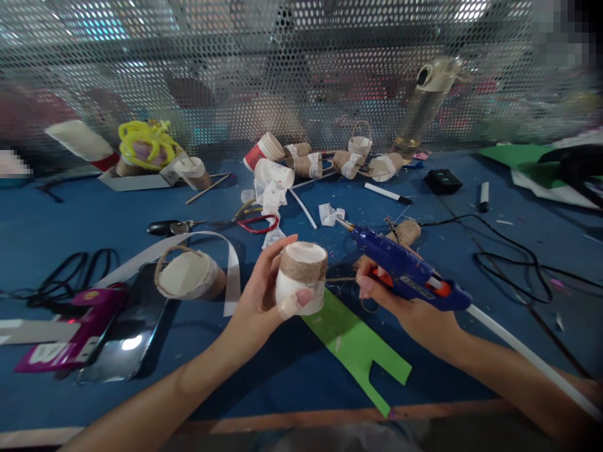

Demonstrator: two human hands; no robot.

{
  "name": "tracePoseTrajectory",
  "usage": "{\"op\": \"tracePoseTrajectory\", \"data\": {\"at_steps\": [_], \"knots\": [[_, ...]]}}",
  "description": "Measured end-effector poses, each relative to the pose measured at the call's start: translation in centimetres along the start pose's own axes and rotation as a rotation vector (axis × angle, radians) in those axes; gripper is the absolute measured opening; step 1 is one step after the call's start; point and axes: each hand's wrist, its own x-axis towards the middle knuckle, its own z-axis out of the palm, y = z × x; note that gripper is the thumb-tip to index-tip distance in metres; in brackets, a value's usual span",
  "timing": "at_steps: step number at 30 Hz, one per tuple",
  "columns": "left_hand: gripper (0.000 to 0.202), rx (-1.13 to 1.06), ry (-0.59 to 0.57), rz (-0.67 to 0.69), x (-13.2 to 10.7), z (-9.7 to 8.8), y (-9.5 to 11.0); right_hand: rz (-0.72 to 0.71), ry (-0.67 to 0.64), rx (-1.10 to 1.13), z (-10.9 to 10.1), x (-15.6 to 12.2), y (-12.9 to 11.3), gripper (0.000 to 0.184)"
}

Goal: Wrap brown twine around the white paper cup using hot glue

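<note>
My left hand (268, 285) is wrapped round a white paper cup (301, 285) whose upper part is banded with brown twine; its thumb presses the near side. In my right hand (400, 307) is a blue glue gun (400, 260), nozzle pointing up and left, with a long white glue stick (527, 351) sticking out of its back. A strand of twine (342, 279) runs from the cup toward my right hand. Behind the gun lies a bundle of twine (406, 233). Under the cup is a cut green sheet (353, 345).
A twine-handled cup (191, 274), a phone (127, 326) and a purple tool (89, 326) sit to the left. Red-handled scissors (258, 223) lie beyond the cup. Several small decorated cups (348, 164) stand by the perforated metal screen (301, 75). A black cable (513, 251) loops at right.
</note>
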Motion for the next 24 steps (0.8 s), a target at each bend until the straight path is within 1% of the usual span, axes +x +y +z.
{"op": "tracePoseTrajectory", "data": {"at_steps": [10, 15, 21, 24], "knots": [[0.066, -0.065, -0.037, -0.075, -0.13, -0.25, -0.45, -0.024, -0.012, -0.002, -0.05, 0.31, 0.31, 0.014], [0.061, -0.122, -0.079, -0.109, -0.27, -0.27, -0.35, -0.017, -0.017, 0.027, 0.12, 0.42, 0.54, 0.015], [0.061, -0.184, -0.079, -0.156, -0.25, -0.03, -0.23, -0.022, 0.012, 0.020, 0.46, 0.42, 0.79, 0.015], [0.062, -0.221, -0.061, -0.182, -0.27, 0.20, -0.14, -0.022, 0.016, 0.031, 0.56, 0.39, 0.88, 0.017]]}}
